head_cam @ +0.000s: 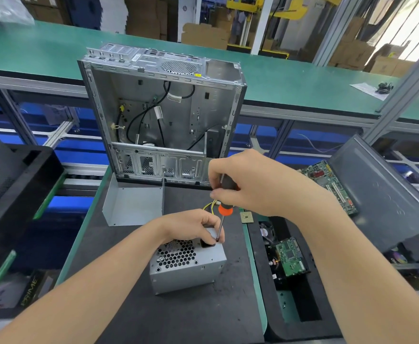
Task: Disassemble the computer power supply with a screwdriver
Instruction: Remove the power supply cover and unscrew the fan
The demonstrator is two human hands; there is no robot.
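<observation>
I see the power supply [188,265] in plain silver-grey, its top face punched with a honeycomb pattern. Just above it, the screwdriver [224,211] is black with an orange collar. The mat [178,319] beneath is black, edged green. To its right lies a green circuit board [290,256].

An electronics dismantling workshop on a factory floor. Long green-topped surfaces [278,78] run across the room on aluminium frames [402,95], laid out like an assembly line. The nearest surface carries a black mat [191,314]. A stripped computer case [158,115] stands on the mat with its side open and loose cables inside. To the right, a black tray [278,326] holds a bare hard drive [290,256]. Near it are a green motherboard [332,184] and a small processor chip [247,217], and the motherboard is beside a grey metal side panel [382,184]. Stacks of brown cardboard boxes [203,36] and yellow machinery [248,6] fill the background.
</observation>
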